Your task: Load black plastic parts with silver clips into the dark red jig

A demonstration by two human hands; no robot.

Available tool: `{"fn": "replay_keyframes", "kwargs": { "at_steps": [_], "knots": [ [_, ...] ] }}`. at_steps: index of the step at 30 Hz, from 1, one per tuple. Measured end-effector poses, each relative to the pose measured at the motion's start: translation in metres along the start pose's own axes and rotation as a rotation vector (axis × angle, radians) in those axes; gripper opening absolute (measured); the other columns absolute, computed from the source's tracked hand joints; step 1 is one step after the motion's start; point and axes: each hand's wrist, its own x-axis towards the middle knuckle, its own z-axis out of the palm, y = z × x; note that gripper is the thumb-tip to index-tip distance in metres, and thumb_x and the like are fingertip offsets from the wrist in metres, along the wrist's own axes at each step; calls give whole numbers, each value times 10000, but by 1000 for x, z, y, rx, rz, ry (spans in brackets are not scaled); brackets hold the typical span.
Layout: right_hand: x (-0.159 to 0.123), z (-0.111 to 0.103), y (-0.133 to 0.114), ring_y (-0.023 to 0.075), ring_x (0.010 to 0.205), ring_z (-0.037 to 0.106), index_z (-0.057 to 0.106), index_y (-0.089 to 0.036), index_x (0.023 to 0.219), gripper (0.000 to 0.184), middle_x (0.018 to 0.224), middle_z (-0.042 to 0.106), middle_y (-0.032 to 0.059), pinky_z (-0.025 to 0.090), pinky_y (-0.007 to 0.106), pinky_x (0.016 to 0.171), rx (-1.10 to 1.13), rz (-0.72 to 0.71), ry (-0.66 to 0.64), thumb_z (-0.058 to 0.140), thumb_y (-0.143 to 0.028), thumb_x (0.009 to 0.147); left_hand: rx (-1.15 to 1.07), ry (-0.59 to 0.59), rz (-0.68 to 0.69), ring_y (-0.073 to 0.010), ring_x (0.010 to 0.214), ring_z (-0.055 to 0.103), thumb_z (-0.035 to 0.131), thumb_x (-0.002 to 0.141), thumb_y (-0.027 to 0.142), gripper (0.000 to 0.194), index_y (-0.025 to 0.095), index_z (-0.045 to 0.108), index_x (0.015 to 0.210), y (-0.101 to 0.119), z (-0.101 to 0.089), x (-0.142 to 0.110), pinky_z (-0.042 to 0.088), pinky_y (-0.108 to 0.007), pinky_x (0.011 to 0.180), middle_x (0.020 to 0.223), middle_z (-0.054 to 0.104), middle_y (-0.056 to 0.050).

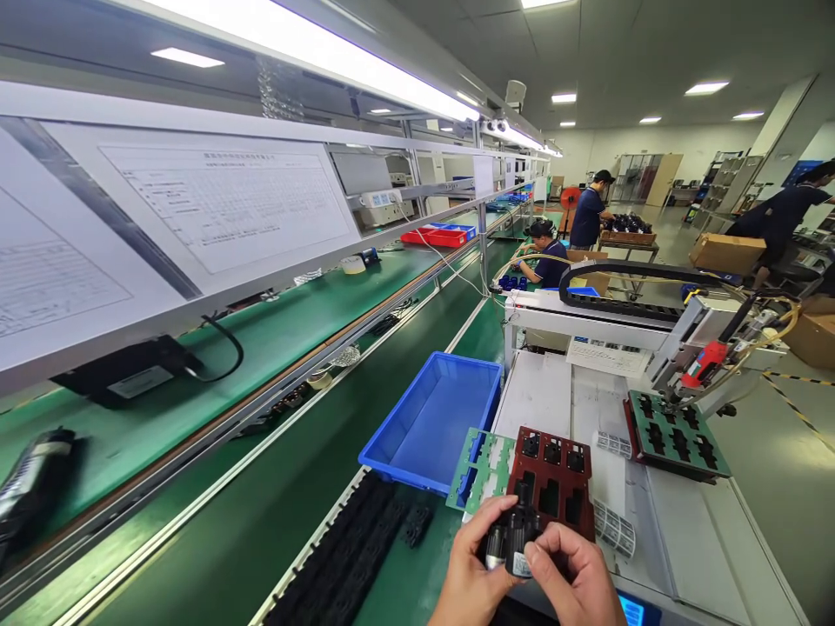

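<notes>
My left hand is closed around a small black part with ribbed sides and a white label near its lower end. Beside it, in the same hand, a short silver-and-black cylinder shows between the fingers. The thumb and curled fingers of my right hand pinch the labelled end of the black part from the right. Just beyond both hands lies a red-brown fixture plate with cut-outs, its far row filled with black pieces. A green fixture plate adjoins it on the left.
An open blue bin stands ahead on the left. Rows of black parts lie on the green bench. To the right is a gantry machine with a red-bodied tool over another loaded fixture. Co-workers are farther back.
</notes>
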Motion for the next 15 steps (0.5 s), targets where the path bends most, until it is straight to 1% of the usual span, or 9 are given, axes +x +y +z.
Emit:
{"fn": "replay_keyframes", "kwargs": {
  "at_steps": [4, 11, 13, 15],
  "knots": [
    [-1, 0, -3, 160, 640, 437, 631, -190, 692, 548, 666, 503, -6, 334, 274, 608, -55, -2, 14, 669, -693, 906, 2, -16, -17, -355, 1205, 709, 979, 640, 445, 650, 323, 783, 1248, 11, 0, 2, 532, -472, 1125, 1294, 768, -102],
    [-1, 0, -1, 160, 645, 436, 622, -190, 700, 536, 667, 496, -7, 341, 275, 606, -46, -10, 31, 666, -675, 925, 8, 3, -19, -350, 1211, 709, 980, 631, 423, 635, 321, 792, 1229, 17, 2, 3, 559, -440, 1093, 1278, 778, -92],
    [-2, 1, 0, 161, 633, 458, 627, -197, 698, 527, 663, 511, -3, 351, 272, 587, -75, -37, 52, 657, -667, 935, 4, 1, -12, -346, 1201, 712, 978, 633, 414, 636, 314, 791, 1233, 19, 3, 4, 563, -435, 1087, 1277, 778, -93],
    [-4, 3, 1, 153, 580, 463, 642, -210, 679, 487, 649, 529, 2, 343, 275, 545, -174, -130, 99, 655, -609, 958, 3, -2, -18, -349, 1197, 711, 974, 638, 416, 636, 296, 791, 1235, 19, 3, 4, 559, -438, 1092, 1276, 777, -102]
  ]
}}
